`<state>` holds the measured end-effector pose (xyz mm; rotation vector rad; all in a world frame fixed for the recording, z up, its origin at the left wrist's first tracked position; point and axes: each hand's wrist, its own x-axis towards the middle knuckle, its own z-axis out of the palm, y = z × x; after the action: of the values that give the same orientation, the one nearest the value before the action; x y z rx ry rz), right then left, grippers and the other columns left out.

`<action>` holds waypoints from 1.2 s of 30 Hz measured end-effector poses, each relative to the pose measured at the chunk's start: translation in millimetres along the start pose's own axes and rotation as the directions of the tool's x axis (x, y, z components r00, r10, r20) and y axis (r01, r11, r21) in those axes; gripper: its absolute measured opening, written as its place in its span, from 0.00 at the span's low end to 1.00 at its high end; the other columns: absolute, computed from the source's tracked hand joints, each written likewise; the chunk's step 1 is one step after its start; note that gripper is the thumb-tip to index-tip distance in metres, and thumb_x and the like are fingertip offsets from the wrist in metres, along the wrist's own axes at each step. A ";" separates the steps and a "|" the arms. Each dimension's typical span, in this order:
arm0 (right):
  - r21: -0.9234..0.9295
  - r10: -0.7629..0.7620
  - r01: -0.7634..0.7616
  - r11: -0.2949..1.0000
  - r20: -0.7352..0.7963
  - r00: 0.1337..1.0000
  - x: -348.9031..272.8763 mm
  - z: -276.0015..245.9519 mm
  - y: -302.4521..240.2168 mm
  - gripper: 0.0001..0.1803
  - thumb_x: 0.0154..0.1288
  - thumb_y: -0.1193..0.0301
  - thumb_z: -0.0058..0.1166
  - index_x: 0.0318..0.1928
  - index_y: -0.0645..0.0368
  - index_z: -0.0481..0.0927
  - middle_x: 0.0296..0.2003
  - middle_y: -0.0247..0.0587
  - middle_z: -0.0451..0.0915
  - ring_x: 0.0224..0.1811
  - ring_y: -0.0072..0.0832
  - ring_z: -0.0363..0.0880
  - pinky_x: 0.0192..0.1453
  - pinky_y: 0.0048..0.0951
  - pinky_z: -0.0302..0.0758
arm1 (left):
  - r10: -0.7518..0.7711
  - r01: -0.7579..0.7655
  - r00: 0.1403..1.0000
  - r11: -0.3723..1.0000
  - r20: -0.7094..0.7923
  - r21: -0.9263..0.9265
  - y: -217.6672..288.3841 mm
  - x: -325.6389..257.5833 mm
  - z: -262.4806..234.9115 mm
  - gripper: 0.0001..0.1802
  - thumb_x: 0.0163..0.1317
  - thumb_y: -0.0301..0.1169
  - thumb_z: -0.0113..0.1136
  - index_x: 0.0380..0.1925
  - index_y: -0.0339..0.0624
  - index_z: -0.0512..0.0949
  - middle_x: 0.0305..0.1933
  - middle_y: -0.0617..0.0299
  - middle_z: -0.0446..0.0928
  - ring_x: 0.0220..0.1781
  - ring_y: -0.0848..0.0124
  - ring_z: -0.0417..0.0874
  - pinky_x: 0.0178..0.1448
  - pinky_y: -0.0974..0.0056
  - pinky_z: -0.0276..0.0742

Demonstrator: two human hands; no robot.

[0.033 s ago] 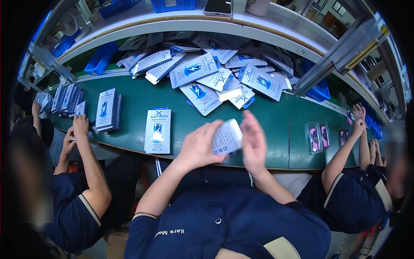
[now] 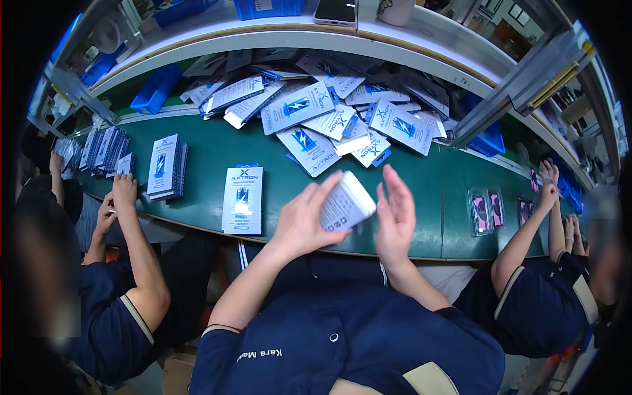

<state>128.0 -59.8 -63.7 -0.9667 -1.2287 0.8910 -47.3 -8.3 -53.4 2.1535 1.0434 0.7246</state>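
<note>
Above the near edge of the bench, my left hand (image 2: 304, 220) is closed around a small white carton (image 2: 347, 203), with my thumb along its lower side. Small print covers the carton's facing panel, and it leans to the right. My right hand (image 2: 396, 220) is raised just right of the carton, fingers stretched and thumb apart, holding nothing. To the left of my hands lies a flat white-and-blue battery box (image 2: 242, 201) with a blue hanging tab. Beyond them spreads a loose pile of similar battery boxes (image 2: 299, 108), overlapping at many angles.
The green bench (image 2: 428, 191) runs under a shelf (image 2: 408, 52) holding a phone (image 2: 336, 11). Stacked battery boxes (image 2: 164, 168) stand to the left beside a co-worker's hands (image 2: 124, 192). At right, another co-worker's hands (image 2: 548, 181) are near pink-and-black packs (image 2: 486, 209).
My right hand has drawn a little away from the carton, to the right, with its fingers now spread. The carton in my left hand has turned slightly.
</note>
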 end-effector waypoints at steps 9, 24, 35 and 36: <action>0.569 0.369 -0.323 0.756 0.038 0.929 23.6 38.2 -15.1 0.13 0.73 0.73 0.50 0.51 0.67 0.78 0.54 0.44 0.78 0.58 0.27 0.75 0.66 0.31 0.69 | -0.286 -0.116 0.868 0.676 -0.405 -0.727 12.6 3.2 21.1 0.25 0.60 0.32 0.72 0.44 0.43 0.63 0.43 0.60 0.73 0.46 0.73 0.75 0.51 0.67 0.74; 0.501 0.105 -0.023 0.865 -0.136 0.985 24.3 47.2 0.8 0.09 0.69 0.82 0.53 0.42 0.61 0.67 0.43 0.47 0.79 0.47 0.26 0.79 0.55 0.28 0.76 | -0.315 -0.269 0.829 0.499 -0.461 -0.824 19.8 6.9 19.9 0.08 0.70 0.23 0.56 0.41 0.41 0.67 0.42 0.58 0.75 0.44 0.77 0.75 0.50 0.71 0.72; 0.139 -0.092 0.072 0.988 0.143 0.985 47.7 59.4 -10.0 0.11 0.55 0.84 0.65 0.33 0.63 0.74 0.42 0.48 0.83 0.47 0.28 0.82 0.53 0.31 0.77 | -0.238 -0.355 0.806 0.539 -0.543 -0.764 -6.6 -3.8 -6.3 0.07 0.73 0.32 0.56 0.41 0.43 0.69 0.48 0.56 0.72 0.48 0.72 0.73 0.57 0.68 0.68; 0.124 -0.125 0.107 0.987 0.155 0.980 49.2 62.1 -14.4 0.10 0.55 0.83 0.65 0.31 0.63 0.74 0.41 0.48 0.84 0.46 0.28 0.83 0.51 0.31 0.78 | -0.237 -0.355 0.804 0.545 -0.545 -0.760 -6.3 -8.8 -11.3 0.07 0.73 0.32 0.56 0.41 0.43 0.69 0.48 0.56 0.72 0.48 0.72 0.73 0.57 0.68 0.68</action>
<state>73.1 -12.2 -28.9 -0.7345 -1.3421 0.9511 -62.9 -9.0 -52.3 1.0831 0.6330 1.6335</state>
